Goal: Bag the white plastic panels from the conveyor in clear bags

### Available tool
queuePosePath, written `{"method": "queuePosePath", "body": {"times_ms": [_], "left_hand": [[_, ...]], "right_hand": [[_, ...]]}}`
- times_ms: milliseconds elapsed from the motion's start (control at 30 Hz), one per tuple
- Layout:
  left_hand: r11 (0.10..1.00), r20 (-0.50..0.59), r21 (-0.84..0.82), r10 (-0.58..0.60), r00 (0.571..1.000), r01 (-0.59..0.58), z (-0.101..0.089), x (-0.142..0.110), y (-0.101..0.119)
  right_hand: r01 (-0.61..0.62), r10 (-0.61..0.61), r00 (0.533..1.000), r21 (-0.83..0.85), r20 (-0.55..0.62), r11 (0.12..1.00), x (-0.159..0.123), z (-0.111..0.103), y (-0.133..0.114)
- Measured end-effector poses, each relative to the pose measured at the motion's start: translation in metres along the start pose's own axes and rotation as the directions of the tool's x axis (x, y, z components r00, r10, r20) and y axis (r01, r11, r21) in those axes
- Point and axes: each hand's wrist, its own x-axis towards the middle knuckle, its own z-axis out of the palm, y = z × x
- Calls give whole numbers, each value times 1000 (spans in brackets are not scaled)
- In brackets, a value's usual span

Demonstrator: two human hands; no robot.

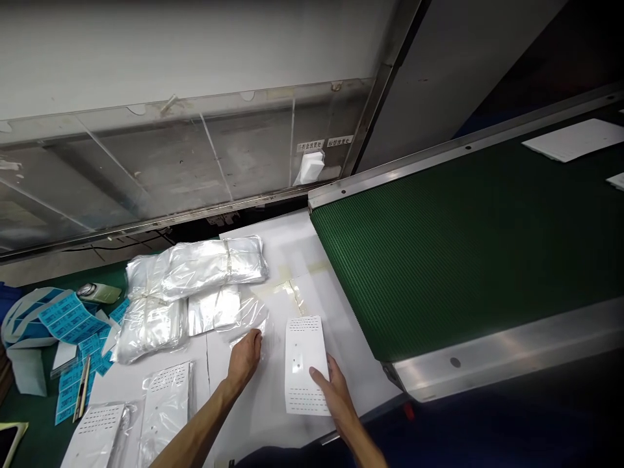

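My right hand (337,392) grips the lower right edge of a white slotted panel (305,357), thumb on its face. Rows of short dark slots run across both ends of the panel, with a few small holes between. To its left, my left hand (245,356) pinches the edge of a clear plastic bag (251,317), which lies against the bag stack. Behind that, bundles of clear plastic bags (209,268) are tied with bands. Two similar slotted panels in clear bags (166,396) lie at the lower left.
A green conveyor belt (439,247) with metal rails runs along the right, carrying white sheets (575,140) at its far end. Blue printed labels (73,318), a small bottle (100,292) and a pen-like tool (82,388) lie at the left. A clear divided rack (185,156) stands behind.
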Motion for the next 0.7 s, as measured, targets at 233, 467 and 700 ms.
{"method": "queuePosePath", "body": {"times_ms": [233, 467, 700], "left_hand": [[905, -3, -384, -200, 980, 184, -9, 4, 2], [675, 26, -691, -337, 941, 261, -21, 10, -4], [453, -14, -861, -475, 880, 231, -51, 17, -28]], "right_hand": [[80, -78, 995, -44, 61, 996, -14, 16, -36], [91, -70, 952, -56, 297, 994, 5, 31, -40], [48, 4, 980, -257, 201, 965, 25, 21, -14]]}}
